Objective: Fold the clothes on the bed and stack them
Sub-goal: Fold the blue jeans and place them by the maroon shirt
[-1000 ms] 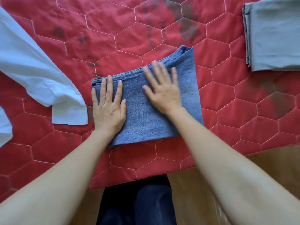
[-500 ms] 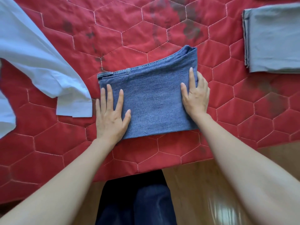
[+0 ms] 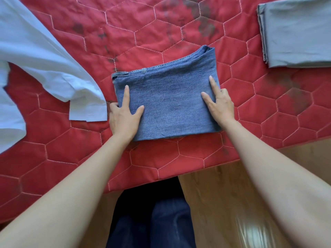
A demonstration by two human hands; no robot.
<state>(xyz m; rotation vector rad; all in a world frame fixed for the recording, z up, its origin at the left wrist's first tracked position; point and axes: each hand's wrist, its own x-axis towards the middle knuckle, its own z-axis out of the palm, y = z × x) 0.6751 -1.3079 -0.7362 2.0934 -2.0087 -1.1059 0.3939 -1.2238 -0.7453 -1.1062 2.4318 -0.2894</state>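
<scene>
Your left hand (image 3: 123, 116) and right hand (image 3: 219, 104) grip the folded jeans' (image 3: 168, 104) side edges; white shirt (image 3: 44, 68) sits just left, grey cloth (image 3: 297, 33) well off right.

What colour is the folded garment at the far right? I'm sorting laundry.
Grey folded garment, seen in the head view.

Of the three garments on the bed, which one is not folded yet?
The white shirt at the left, lying spread out with a sleeve loose; the denim jeans and grey garment are both folded into flat rectangles.
</scene>
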